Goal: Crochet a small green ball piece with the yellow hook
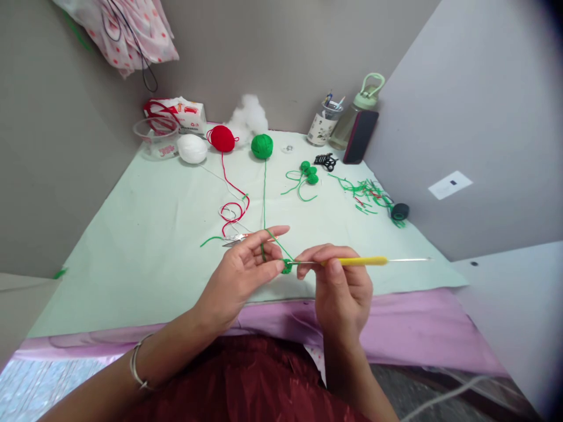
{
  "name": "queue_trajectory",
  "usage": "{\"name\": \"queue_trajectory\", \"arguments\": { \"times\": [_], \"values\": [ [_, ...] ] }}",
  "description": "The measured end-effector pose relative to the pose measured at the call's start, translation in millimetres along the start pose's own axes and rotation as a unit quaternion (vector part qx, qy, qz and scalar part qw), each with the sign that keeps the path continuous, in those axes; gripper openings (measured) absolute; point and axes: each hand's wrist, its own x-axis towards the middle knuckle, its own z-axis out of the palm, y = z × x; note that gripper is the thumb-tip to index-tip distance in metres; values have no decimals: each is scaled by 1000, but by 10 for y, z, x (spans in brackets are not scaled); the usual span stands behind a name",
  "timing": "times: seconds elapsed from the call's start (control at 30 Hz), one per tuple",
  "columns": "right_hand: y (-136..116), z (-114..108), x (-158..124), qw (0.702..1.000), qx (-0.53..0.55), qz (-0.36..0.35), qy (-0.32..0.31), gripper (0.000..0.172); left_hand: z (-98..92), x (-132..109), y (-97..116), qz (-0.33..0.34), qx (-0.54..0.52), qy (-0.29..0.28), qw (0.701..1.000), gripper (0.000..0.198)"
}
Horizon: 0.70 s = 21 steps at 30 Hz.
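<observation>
R hand [343, 288]: slim yellow hook [357, 261], yarn nub [287, 268]

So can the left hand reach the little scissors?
Probably yes: the scissors lie on the table just beyond the left hand, with nothing between them. That hand is busy though, pinching the green crochet piece with yarn over a finger.

Three yarn balls lie on the table [132, 246]: one white ball [192, 148], one red ball [222, 138], one green ball [262, 146]. Three small green rounds [309, 171] cluster together; a fourth green round [287, 268] sits between two hands, the left hand [240, 275] and the right hand [341, 287]. One crochet hook [356, 261], one pair of scissors [235, 238], one bottle [352, 117], one phone [360, 136], one tissue box [187, 112].
</observation>
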Motion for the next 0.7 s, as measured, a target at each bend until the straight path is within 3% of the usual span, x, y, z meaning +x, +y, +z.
{"name": "queue_trajectory", "arguments": {
  "times": [0.3,0.5,0.7],
  "values": [
    [-10,-36,-62,978,-145,-140,-45,23,-15,-7,-7,19,30,-3,999,39],
    [71,-31,-93,942,-223,-244,-58,23,21,4,-22,28,46,18,998,36],
    [105,-16,-103,936,-241,-249,-54,27,34,0,-37,36,38,40,998,37]
  ]
}}
